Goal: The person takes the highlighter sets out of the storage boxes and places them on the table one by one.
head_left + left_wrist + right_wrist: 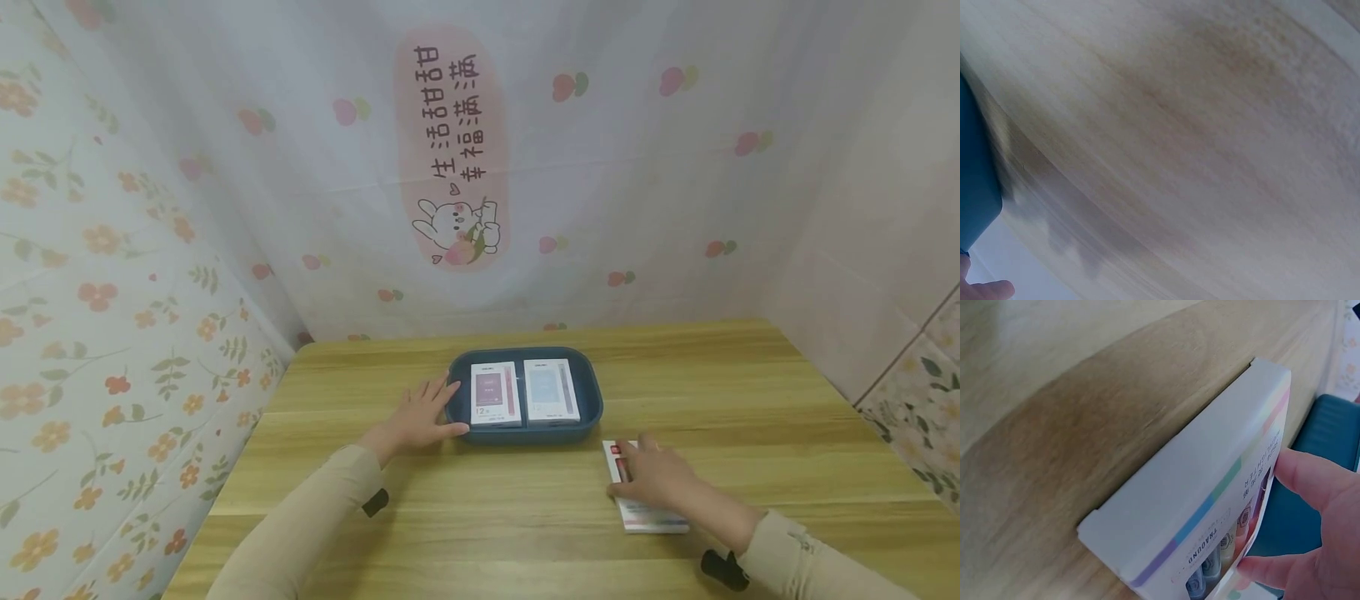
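A dark blue two-compartment tray (585,432) sits near the middle of the table. In each compartment lies a white box, one with a purple panel (489,390), the other with a light blue panel (543,387). My left hand (420,417), fingers spread, touches the tray's left end, its thumb at the front corner. To the right and nearer me, my right hand (660,477) grips a white windowed highlighter box (654,521) over the table. In the right wrist view, my thumb and a finger are at the edges of the highlighter box (1210,469), with coloured pens showing through its window.
The wood-grain table (510,517) reaches back to a printed curtain (637,183). Flowered cloth (112,333) hangs along the left side. A tiled, patterned surface (918,400) stands to the right. Dark wrist bands (723,570) show by both sleeves.
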`<state>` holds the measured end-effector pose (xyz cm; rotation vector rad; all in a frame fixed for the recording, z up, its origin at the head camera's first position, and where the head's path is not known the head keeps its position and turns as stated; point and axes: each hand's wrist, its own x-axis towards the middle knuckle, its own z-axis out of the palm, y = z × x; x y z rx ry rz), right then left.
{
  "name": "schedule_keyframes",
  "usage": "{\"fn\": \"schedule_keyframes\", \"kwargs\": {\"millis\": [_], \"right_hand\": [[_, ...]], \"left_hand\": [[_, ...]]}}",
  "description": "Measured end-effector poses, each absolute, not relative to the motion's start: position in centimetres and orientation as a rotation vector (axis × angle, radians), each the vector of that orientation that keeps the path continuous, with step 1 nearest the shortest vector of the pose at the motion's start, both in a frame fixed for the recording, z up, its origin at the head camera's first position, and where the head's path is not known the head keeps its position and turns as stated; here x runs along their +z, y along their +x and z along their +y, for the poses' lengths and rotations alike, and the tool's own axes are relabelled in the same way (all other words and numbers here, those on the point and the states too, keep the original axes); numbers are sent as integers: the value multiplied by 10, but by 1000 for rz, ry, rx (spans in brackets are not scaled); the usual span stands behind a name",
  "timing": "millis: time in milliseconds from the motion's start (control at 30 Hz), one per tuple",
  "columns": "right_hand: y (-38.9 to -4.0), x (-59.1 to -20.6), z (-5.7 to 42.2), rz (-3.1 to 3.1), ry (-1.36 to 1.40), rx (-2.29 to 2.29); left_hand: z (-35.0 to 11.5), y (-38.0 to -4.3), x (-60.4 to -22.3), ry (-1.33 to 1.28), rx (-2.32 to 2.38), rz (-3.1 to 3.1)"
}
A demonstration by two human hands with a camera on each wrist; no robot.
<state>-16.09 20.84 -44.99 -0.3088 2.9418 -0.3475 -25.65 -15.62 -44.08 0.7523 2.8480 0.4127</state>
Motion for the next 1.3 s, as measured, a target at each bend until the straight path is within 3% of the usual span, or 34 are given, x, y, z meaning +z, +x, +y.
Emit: {"fn": "schedule_keyframes", "kwargs": {"millis": [1300], "right_hand": [[-156, -449, 192, 2954, -349, -278]], "left_hand": [[-155, -256, -443, 720, 398, 2843]]}}
